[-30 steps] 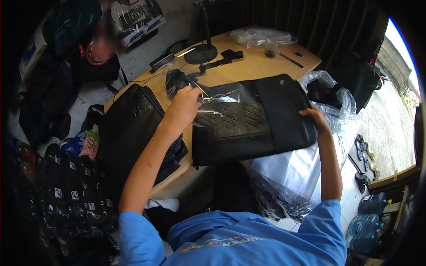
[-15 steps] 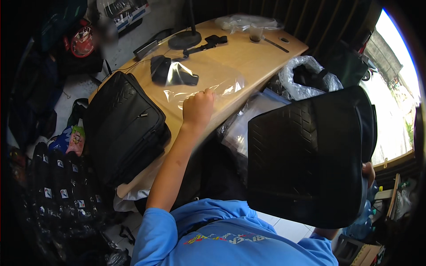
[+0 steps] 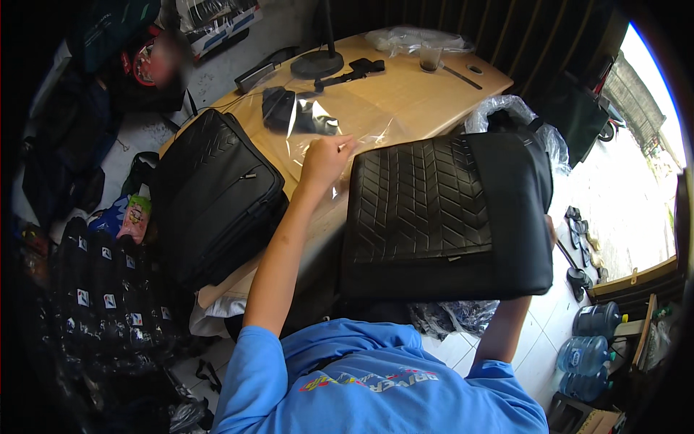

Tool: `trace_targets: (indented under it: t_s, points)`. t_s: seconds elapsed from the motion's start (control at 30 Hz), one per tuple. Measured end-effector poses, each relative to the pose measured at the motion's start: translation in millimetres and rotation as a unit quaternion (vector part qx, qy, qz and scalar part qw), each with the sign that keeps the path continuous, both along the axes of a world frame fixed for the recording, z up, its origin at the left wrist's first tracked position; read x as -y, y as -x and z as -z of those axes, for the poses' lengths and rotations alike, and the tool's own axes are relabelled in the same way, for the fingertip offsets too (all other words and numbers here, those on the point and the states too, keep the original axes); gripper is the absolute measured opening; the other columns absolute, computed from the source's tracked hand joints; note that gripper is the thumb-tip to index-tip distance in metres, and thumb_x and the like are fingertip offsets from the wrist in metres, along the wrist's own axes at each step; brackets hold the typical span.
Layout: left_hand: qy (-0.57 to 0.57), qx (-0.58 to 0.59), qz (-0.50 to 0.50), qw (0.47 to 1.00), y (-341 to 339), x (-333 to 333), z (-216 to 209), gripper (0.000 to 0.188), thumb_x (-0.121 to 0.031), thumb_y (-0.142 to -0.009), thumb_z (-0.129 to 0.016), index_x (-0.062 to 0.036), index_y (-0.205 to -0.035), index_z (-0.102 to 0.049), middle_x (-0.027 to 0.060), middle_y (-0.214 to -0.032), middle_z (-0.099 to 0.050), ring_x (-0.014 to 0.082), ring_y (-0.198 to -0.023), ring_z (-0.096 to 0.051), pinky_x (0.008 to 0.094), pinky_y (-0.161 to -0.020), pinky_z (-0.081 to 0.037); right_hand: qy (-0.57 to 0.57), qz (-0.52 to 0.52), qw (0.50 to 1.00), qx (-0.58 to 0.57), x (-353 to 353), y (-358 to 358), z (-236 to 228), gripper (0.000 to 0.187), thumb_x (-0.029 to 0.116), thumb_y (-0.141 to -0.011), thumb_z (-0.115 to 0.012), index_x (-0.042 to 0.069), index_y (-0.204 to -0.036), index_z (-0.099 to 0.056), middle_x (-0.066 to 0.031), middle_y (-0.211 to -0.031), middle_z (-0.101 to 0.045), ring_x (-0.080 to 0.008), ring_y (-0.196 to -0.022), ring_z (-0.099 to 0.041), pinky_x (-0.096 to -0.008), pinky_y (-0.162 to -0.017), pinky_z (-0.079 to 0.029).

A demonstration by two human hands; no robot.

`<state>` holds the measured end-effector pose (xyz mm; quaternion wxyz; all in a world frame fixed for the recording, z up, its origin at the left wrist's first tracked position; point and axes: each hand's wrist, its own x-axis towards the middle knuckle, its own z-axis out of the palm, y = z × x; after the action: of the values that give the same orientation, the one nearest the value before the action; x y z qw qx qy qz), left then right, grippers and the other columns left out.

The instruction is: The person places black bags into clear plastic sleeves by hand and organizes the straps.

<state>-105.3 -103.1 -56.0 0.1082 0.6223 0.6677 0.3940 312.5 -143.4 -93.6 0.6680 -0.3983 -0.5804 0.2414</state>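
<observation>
My left hand [image 3: 327, 158] is closed, pinching the edge of a clear plastic bag [image 3: 376, 132] that lies spread over the table. My right hand [image 3: 552, 230], mostly hidden, grips the far right side of a black backpack [image 3: 419, 210] with a chevron-patterned front panel. The backpack is held up before me, its left side near the plastic. Beneath the plastic is a black item [image 3: 282, 108] whose kind I cannot make out. A second black bag [image 3: 217, 192] with a similar pattern and a zip rests on the table's left end.
The wooden table [image 3: 405, 94] carries a black round stand base [image 3: 316, 65], a dark strap [image 3: 354, 72], a clear cup [image 3: 429, 58] and crumpled plastic [image 3: 419, 40]. Plastic-wrapped black goods [image 3: 101, 311] are piled at lower left. Large blue water bottles [image 3: 583, 354] lie at right, near a bright doorway.
The backpack has swung left and up toward the table, its patterned front now facing me more. My left hand still pinches the plastic, with its knuckles turned slightly.
</observation>
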Motion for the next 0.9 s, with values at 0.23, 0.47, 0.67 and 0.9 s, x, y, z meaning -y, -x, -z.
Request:
trace_targets:
  t_s: [0.23, 0.47, 0.67, 0.9]
  points:
    - [-0.057, -0.093, 0.040, 0.993, -3, 9, 14, 0.029, -0.027, -0.083, -0.063, -0.0061, -0.103, -0.068, 0.0205, -0.071, -0.063, 0.0317, -0.064, -0.064, 0.0369, -0.062, -0.049, 0.259, -0.193, 0.899, -0.294, 13, -2, 3, 0.026, 0.015, -0.088, -0.051, -0.004, -0.105, -0.056, -0.0109, -0.094, -0.064, -0.0193, -0.081, -0.065, -0.0294, -0.076, -0.054]
    - [-0.087, -0.255, 0.078, 0.960, -19, 5, 7, 0.027, -0.025, -0.085, -0.060, -0.0103, -0.107, -0.066, 0.0168, -0.065, -0.062, 0.0309, -0.058, -0.062, 0.0392, -0.057, -0.050, 0.493, -0.266, 0.813, -0.161, 12, -26, -18, 0.040, 0.016, -0.080, -0.064, -0.010, -0.109, -0.054, -0.0198, -0.096, -0.064, -0.0252, -0.082, -0.067, -0.0370, -0.074, -0.057]
    - [-0.063, -0.360, 0.082, 0.927, -22, 10, -8, 0.032, -0.024, -0.086, -0.059, -0.0145, -0.116, -0.060, 0.0117, -0.056, -0.058, 0.0303, -0.052, -0.059, 0.0398, -0.052, -0.049, 0.431, -0.224, 0.871, -0.070, 15, 1, -37, 0.043, 0.003, -0.066, -0.065, -0.012, -0.105, -0.055, -0.0183, -0.089, -0.065, -0.0237, -0.075, -0.067, -0.0319, -0.072, -0.057]
    - [-0.021, -0.294, 0.158, 0.943, -8, 27, -18, 0.038, -0.015, -0.083, -0.059, -0.0123, -0.121, -0.056, 0.0149, -0.063, -0.060, 0.0320, -0.060, -0.060, 0.0404, -0.058, -0.049, 0.462, -0.159, 0.832, -0.263, 24, -3, -7, 0.030, 0.011, -0.067, -0.057, -0.010, -0.089, -0.062, -0.0185, -0.081, -0.066, -0.0262, -0.066, -0.067, -0.0314, -0.068, -0.057]
